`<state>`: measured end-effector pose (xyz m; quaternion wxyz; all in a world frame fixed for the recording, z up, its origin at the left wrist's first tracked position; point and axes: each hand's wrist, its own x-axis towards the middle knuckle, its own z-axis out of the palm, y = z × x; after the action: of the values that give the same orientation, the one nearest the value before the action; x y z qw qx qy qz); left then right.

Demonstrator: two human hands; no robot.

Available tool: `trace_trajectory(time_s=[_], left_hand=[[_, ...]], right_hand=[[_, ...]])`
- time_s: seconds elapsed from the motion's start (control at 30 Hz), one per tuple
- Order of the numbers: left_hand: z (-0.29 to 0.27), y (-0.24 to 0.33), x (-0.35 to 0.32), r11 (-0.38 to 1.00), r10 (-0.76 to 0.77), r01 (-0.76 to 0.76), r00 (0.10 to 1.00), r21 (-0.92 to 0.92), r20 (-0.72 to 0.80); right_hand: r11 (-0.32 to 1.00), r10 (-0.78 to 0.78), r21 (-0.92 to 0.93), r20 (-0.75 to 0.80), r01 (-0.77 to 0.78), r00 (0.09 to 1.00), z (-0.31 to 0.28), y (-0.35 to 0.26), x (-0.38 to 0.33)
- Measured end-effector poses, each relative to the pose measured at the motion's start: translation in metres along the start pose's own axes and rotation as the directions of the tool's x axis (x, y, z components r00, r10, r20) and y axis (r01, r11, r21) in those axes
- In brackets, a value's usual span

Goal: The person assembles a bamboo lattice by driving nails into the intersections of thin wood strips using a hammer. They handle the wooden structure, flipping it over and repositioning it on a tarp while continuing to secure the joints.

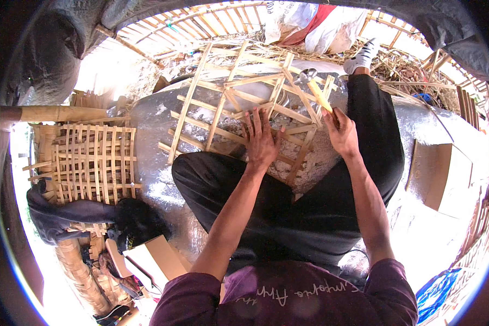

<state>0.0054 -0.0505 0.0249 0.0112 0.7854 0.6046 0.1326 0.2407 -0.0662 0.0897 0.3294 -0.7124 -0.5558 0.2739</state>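
In front of my folded legs lies a lattice of thin bamboo strips (218, 119), crossed at angles with diagonal pieces among them. Flat on its middle rests my left hand (262, 138), fingers spread over the strips. My right hand (341, 129) is wrapped round the pale wooden handle of a hammer (319, 96). The hammer's shiny metal head is raised at the lattice's right side, near a strip corner. Whether the head touches the bamboo, I cannot tell.
A woven bamboo panel (95, 163) stands at the left, with dark cloth (81, 213) below it. Cardboard boxes lie at the lower left (156, 259) and the right (433, 171). My foot in a striped sock (361, 57) rests beside dry straw (399, 70). Shiny plastic sheeting (160, 130) covers the ground.
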Motion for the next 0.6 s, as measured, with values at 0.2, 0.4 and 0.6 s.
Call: trace_trajectory(time_s=[0.2,0.4,0.6], left_hand=[[0.0028,-0.0018,0.0008,1.000,0.003,-0.003,1.000,-0.024,0.019],[-0.0018,0.0002,0.0010,0.998,-0.027,0.028,0.999,-0.057,0.024],[-0.0043,-0.0024,0.0034,0.999,0.000,0.002,0.999,-0.047,0.038]], right_hand=[[1.000,-0.010,-0.019,-0.003,0.010,1.000,0.0000,0.0018,-0.0013],[0.997,0.053,-0.064,0.056,-0.049,0.997,-0.0025,-0.0041,0.0002],[0.999,0.018,-0.041,0.014,-0.017,1.000,-0.0012,-0.0006,-0.0004]])
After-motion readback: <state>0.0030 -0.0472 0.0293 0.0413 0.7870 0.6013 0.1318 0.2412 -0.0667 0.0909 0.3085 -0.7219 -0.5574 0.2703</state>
